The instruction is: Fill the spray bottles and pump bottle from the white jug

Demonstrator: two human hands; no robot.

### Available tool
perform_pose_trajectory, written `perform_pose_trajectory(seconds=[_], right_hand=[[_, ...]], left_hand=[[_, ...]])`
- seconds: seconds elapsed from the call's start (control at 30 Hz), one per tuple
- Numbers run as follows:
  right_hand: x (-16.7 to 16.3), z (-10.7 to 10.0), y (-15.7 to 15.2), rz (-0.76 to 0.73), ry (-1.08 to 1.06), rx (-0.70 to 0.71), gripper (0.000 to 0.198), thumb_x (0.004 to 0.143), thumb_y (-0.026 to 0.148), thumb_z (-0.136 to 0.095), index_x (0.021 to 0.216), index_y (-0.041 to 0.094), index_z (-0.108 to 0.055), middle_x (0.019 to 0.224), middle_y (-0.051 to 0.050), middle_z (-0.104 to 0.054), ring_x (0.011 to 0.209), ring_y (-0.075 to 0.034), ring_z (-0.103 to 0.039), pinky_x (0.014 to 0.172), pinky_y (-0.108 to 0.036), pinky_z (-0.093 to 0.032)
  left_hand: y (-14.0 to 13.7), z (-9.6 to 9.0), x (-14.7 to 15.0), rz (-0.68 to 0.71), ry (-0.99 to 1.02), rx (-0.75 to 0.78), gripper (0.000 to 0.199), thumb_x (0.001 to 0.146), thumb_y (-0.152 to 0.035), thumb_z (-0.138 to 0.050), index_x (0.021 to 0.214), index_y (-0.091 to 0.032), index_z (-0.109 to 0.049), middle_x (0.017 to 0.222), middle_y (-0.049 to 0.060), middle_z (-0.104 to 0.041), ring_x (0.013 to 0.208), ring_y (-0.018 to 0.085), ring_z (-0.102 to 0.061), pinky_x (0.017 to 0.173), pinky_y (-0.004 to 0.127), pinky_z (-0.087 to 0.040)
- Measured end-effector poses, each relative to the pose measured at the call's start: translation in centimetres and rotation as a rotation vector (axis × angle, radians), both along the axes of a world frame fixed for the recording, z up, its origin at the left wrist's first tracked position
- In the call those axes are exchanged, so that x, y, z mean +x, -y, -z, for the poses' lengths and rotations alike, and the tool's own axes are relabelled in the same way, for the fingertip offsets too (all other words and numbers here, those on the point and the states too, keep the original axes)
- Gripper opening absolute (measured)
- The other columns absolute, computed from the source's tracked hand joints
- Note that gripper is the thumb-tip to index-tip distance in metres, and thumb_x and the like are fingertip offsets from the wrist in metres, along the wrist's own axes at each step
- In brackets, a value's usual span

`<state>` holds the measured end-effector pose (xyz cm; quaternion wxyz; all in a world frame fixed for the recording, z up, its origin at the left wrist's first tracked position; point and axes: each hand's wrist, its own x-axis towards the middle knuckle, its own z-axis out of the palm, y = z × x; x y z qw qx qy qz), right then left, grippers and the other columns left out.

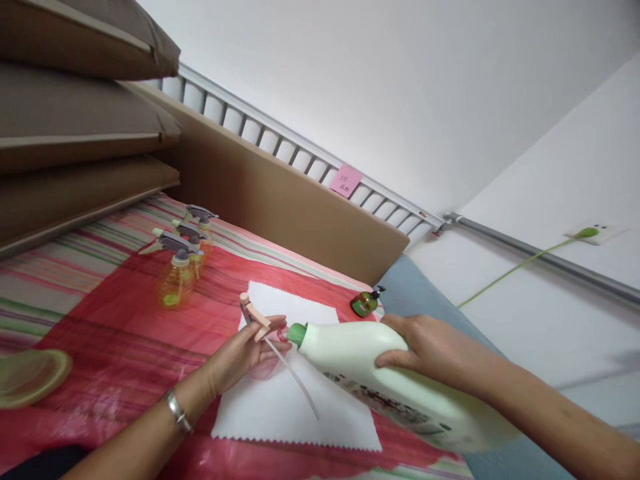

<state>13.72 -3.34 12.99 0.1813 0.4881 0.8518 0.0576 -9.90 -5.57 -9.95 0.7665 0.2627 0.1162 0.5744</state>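
Observation:
My right hand (425, 350) grips a large pale-green detergent bottle (350, 343), tipped so that its green spout (297, 335) points left. The spout meets the ringed neck of a clear pink bottle (265, 369), whose lower part is blurred against white paper. Around that neck are the fingers of my left hand (245, 350), closed. The same hand also holds a peach trigger sprayer (256, 315) between thumb and fingers. From the sprayer a clear dip tube (295, 377) hangs down to the right. Whether liquid is flowing cannot be seen.
Several yellow spray bottles (176, 280) stand in a row at left. A green pump bottle (365, 303) stands beyond the white paper (330, 407). A yellowish round-ended object (37, 377) lies at far left. Grey-brown stacked cushions (85, 120) and a brown board (280, 193) border the red sheet (120, 353).

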Motion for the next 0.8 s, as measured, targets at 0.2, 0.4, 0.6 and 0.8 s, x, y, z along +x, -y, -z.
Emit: perform_pose_trajectory(seconds=[0.2, 0.4, 0.6, 0.8], right_hand=[[-0.04, -0.05, 0.01, -0.010, -0.011, 0.006, 0.041, 0.075, 0.062, -0.051, 0.082, 0.022, -0.058, 0.075, -0.007, -0.064, 0.067, -0.024, -0.060, 0.053, -0.028, -0.039], [-0.14, -0.04, 0.04, -0.012, -0.012, 0.003, 0.042, 0.075, 0.062, -0.051, 0.082, 0.022, -0.059, 0.076, -0.007, -0.064, 0.067, -0.024, -0.059, 0.053, -0.028, -0.039], [-0.08, -0.04, -0.01, -0.002, -0.011, 0.001, 0.042, 0.073, 0.063, -0.052, 0.082, 0.022, -0.059, 0.075, -0.007, -0.064, 0.066, -0.023, -0.059, 0.052, -0.028, -0.038], [-0.22, -0.13, 0.01, 0.001, -0.010, -0.006, 0.042, 0.074, 0.062, -0.051, 0.083, 0.022, -0.059, 0.075, -0.006, -0.064, 0.066, -0.024, -0.060, 0.053, -0.028, -0.039]], left_hand=[[0.13, 0.07, -0.07, 0.002, 0.000, -0.001, 0.038, 0.088, -0.038, -0.041, 0.111, -0.015, -0.060, 0.130, 0.013, -0.048, 0.102, 0.029, -0.058, 0.101, 0.049, -0.026], [0.10, 0.07, -0.02, 0.008, -0.001, 0.001, 0.038, 0.087, -0.038, -0.041, 0.111, -0.015, -0.060, 0.132, 0.014, -0.047, 0.103, 0.030, -0.057, 0.100, 0.049, -0.026], [0.01, 0.14, -0.01, 0.007, -0.011, 0.012, 0.038, 0.087, -0.039, -0.041, 0.111, -0.016, -0.060, 0.131, 0.014, -0.047, 0.103, 0.030, -0.057, 0.100, 0.049, -0.025], [-0.09, -0.01, -0.02, 0.002, -0.017, 0.019, 0.038, 0.088, -0.039, -0.040, 0.110, -0.016, -0.061, 0.130, 0.013, -0.048, 0.102, 0.029, -0.057, 0.100, 0.049, -0.026]])
